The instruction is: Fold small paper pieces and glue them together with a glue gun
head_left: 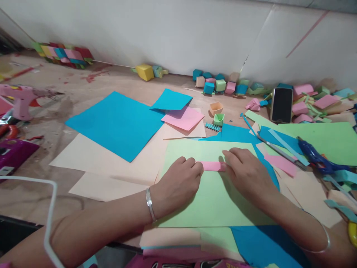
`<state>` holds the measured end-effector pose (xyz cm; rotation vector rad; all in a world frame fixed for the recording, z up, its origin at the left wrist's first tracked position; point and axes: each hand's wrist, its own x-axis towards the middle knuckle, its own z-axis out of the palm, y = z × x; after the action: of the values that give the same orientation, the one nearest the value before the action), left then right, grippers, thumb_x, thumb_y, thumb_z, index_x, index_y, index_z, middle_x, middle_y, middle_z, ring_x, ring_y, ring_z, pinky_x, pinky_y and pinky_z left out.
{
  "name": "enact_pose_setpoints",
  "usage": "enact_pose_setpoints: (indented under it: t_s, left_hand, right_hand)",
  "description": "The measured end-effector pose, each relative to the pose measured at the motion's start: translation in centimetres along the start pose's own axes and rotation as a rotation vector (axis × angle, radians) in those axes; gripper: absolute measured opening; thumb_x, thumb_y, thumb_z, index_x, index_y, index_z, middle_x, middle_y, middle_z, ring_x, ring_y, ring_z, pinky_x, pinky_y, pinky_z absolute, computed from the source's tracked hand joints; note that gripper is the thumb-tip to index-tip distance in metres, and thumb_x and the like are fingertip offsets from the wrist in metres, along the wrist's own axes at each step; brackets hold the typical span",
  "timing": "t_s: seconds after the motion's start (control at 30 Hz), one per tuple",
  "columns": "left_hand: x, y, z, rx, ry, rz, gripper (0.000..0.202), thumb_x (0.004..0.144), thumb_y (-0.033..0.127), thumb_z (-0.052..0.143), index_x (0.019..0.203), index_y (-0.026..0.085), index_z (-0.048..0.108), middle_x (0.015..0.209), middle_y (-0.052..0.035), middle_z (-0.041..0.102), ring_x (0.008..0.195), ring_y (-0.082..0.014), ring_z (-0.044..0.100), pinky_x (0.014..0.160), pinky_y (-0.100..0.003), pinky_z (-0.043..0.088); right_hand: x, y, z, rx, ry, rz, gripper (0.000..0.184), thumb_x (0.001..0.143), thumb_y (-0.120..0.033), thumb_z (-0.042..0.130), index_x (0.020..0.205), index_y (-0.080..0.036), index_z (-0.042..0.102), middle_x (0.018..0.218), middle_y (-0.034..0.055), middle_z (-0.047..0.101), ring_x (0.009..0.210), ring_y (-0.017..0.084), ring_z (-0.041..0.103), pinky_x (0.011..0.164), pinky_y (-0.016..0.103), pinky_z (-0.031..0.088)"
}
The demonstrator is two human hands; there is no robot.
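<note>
A narrow pink paper strip [213, 166] lies on a light green sheet [212, 197] in front of me. My left hand [178, 182], with a silver bangle on its wrist, has curled fingers pressing the strip's left end. My right hand [247, 171] holds down the strip's right end with closed fingertips. Both hands rest on the green sheet.
Blue [117, 123], peach [111, 163] and pink [182, 118] sheets lie spread about. Small folded paper cubes [220, 85] line the wall. A phone [281, 105] leans at the right beside paper scraps, a blue glue gun [316, 158] lies near it, and a pink glue gun [21, 100] sits at the left.
</note>
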<state>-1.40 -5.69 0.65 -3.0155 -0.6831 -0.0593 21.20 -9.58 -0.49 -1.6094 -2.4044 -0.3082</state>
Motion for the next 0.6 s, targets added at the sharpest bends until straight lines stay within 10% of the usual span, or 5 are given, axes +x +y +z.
enact_pose_setpoints:
  t_s: [0.27, 0.6]
  left_hand:
    - [0.4, -1.9, 0.4, -0.364, 0.115, -0.212, 0.016, 0.087, 0.023, 0.064, 0.073, 0.018, 0.071, 0.083, -0.0044, 0.061, 0.079, -0.0180, 0.053, 0.067, -0.031, 0.041]
    - [0.2, -3.6, -0.9, -0.291, 0.056, -0.303, 0.021, 0.086, 0.015, 0.054, 0.071, 0.014, 0.068, 0.081, -0.0064, 0.064, 0.078, -0.0209, 0.056, 0.072, -0.035, 0.044]
  right_hand:
    - [0.2, 0.2, 2.0, 0.371, -0.050, 0.016, 0.016, 0.089, -0.015, 0.052, 0.085, -0.017, 0.067, 0.088, 0.0088, 0.062, 0.083, 0.020, 0.053, 0.066, 0.031, 0.041]
    - [0.2, -0.1, 1.4, 0.407, -0.065, 0.054, 0.018, 0.092, -0.017, 0.050, 0.090, -0.016, 0.068, 0.087, 0.0092, 0.060, 0.082, 0.021, 0.053, 0.068, 0.033, 0.043]
